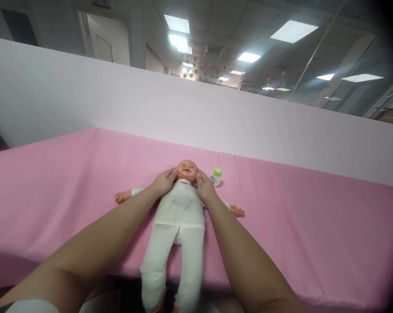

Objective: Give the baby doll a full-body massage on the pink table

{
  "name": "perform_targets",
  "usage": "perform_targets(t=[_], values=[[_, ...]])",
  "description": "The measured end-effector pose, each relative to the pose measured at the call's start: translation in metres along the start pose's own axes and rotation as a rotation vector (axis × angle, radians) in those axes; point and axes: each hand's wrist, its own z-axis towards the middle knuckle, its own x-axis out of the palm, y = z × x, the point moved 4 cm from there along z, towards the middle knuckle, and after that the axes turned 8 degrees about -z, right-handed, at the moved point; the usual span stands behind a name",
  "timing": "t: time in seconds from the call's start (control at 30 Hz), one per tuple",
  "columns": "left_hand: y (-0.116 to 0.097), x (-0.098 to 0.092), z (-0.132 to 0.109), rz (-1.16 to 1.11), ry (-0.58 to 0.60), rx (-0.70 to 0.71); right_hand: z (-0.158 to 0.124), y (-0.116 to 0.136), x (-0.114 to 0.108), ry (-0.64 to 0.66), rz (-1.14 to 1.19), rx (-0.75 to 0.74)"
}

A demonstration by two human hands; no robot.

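A baby doll (179,208) in white clothes lies on its back on a pink sheet (297,217), arms spread, legs hanging over the near edge. My left hand (164,181) cups the left side of the doll's head (186,168), fingers curled against it. On the other side of the head rests my right hand (204,184), its fingers pressed to the cheek. Both hands hold the head between them.
A small white bottle with a green cap (216,176) lies on the sheet just right of the doll's head. A pale pink partition wall (183,108) runs along the far side of the sheet. Ceiling lights show above it.
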Motion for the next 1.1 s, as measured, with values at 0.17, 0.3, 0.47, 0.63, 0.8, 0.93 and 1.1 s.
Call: perform_targets(t=[0.17, 0.3, 0.47, 0.63, 0.8, 0.93, 1.1], values=[[-0.002, -0.001, -0.001, 0.072, 0.015, 0.008, -0.002, 0.007, -0.002, -0.017, -0.05, -0.005], [-0.009, -0.001, -0.004, 0.181, 0.052, 0.014, -0.007, 0.016, -0.002, 0.025, -0.12, -0.003], [-0.013, -0.001, -0.006, 0.299, 0.059, 0.007, -0.011, 0.018, -0.002, -0.01, -0.239, 0.057], [-0.014, 0.001, -0.006, 0.342, 0.081, 0.029, -0.012, 0.02, -0.004, -0.013, -0.317, 0.044], [-0.01, 0.0, -0.004, 0.267, 0.068, 0.014, -0.011, 0.02, -0.005, -0.004, -0.315, 0.005], [-0.007, -0.001, -0.004, 0.144, 0.081, -0.01, -0.007, 0.016, -0.004, 0.02, -0.235, -0.018], [-0.005, -0.001, -0.002, 0.058, 0.077, -0.004, -0.003, 0.013, -0.005, 0.073, -0.146, -0.036]])
